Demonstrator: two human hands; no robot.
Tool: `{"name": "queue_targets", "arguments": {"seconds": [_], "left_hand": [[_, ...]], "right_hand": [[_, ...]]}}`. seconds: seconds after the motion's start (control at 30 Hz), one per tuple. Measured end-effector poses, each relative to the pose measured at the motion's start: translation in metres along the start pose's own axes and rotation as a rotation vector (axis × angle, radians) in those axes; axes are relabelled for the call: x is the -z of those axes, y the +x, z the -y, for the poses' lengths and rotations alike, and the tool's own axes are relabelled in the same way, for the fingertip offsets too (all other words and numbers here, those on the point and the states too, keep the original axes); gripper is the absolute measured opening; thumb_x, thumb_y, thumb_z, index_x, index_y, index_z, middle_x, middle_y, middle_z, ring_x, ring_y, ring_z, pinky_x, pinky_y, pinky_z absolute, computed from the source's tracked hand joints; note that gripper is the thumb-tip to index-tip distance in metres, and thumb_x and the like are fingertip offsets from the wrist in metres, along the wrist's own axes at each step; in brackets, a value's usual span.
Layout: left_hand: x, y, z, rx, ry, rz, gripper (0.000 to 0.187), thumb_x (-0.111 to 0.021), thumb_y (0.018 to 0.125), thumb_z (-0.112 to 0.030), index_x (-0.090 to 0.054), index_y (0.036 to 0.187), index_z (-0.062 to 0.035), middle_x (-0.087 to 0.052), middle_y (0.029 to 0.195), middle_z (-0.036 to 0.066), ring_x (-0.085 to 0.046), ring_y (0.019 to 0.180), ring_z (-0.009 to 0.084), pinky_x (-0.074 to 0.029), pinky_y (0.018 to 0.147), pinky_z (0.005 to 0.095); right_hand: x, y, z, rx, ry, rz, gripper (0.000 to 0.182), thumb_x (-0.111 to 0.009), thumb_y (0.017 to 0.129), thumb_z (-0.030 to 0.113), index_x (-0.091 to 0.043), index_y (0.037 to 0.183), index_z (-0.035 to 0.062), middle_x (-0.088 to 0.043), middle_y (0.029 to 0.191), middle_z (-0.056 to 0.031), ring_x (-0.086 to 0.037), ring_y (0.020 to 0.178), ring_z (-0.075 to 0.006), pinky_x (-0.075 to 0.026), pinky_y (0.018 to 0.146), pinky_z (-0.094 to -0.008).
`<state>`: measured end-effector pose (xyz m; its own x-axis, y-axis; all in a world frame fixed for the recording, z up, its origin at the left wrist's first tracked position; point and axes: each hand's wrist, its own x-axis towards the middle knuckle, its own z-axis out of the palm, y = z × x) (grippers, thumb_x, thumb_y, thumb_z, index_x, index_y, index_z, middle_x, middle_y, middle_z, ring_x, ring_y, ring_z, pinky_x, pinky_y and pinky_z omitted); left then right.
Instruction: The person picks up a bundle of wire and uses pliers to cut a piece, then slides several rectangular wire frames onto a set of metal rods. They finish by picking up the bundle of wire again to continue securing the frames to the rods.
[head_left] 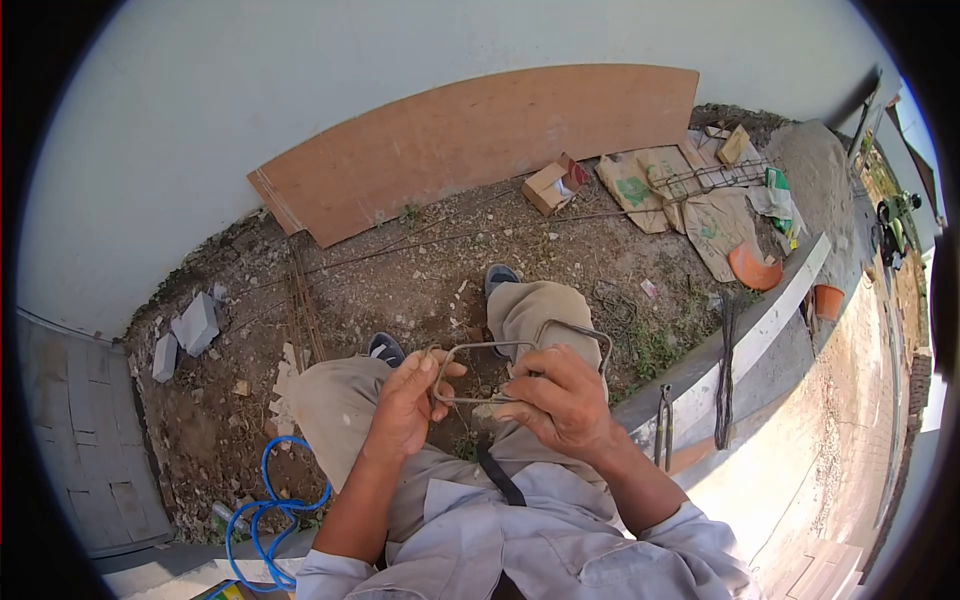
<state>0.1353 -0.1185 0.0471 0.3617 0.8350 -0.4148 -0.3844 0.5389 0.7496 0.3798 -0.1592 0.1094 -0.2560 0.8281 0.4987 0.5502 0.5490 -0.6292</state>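
Observation:
Thin steel rod bent into a rebar stirrup (486, 346) is held in front of my lap, between both hands. My left hand (408, 398) pinches its left corner with thumb and fingers. On the other side, the fingers of my right hand (562, 398) are wrapped round the rod and hide part of it. A further bent length of rod (580, 327) juts out beyond the right knuckles, above my knee. Pincers (664, 425) with dark handles lean at the concrete ledge, right of my right forearm.
A bundle of dark tie wire (728, 375) hangs over the ledge (690, 405). Ahead, a plywood sheet (480, 150) leans on the wall. Around lie a cardboard box (546, 188), paper sacks (708, 230), a rebar cage (715, 178), a blue hose (262, 535) and white blocks (198, 322).

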Motion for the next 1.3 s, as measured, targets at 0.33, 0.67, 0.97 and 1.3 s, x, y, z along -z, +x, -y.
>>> {"name": "queue_targets", "arguments": {"seconds": [0.33,0.67,0.97,1.3], "left_hand": [[-0.007,-0.003,0.013,0.161,0.073,0.22,0.031,-0.071,0.1,-0.011,-0.063,0.126,0.0038,-0.071,0.095,0.006,-0.057,0.06,0.0059,-0.041,0.05,0.0194],[-0.016,-0.018,0.037,0.055,-0.111,0.102,0.012,-0.069,0.1,-0.005,-0.063,0.109,-0.0008,-0.073,0.092,0.008,-0.072,0.069,0.0151,-0.06,0.061,0.0283],[-0.02,-0.02,0.049,-0.017,0.006,-0.037,0.006,-0.073,0.097,-0.004,-0.068,0.096,-0.0006,-0.07,0.084,0.005,-0.063,0.066,0.0108,-0.051,0.057,0.0268],[-0.019,-0.021,0.065,-0.002,-0.016,-0.05,0.002,-0.066,0.098,0.002,-0.066,0.1,0.0022,-0.069,0.086,0.004,-0.064,0.07,0.0097,-0.05,0.059,0.0253]], "right_hand": [[-0.01,0.011,0.0,-0.035,0.178,-0.085,0.038,-0.09,0.077,0.018,-0.073,0.108,0.004,-0.068,0.106,-0.0111,-0.069,0.093,-0.0285,-0.056,0.08,-0.038],[-0.047,-0.017,-0.014,-0.572,0.729,-0.091,0.051,-0.083,0.092,0.019,-0.063,0.135,-0.0009,-0.067,0.129,-0.0147,-0.067,0.112,-0.0233,-0.056,0.097,-0.0361],[-0.047,-0.015,0.001,-0.443,0.529,0.225,0.079,-0.091,0.081,0.032,-0.057,0.144,0.0,-0.064,0.137,-0.0182,-0.062,0.128,-0.0298,-0.047,0.109,-0.0402],[-0.076,-0.033,0.012,-0.351,0.383,0.17,0.083,-0.089,0.081,0.029,-0.05,0.148,0.0001,-0.054,0.144,-0.025,-0.051,0.137,-0.04,-0.045,0.112,-0.0452]]}}
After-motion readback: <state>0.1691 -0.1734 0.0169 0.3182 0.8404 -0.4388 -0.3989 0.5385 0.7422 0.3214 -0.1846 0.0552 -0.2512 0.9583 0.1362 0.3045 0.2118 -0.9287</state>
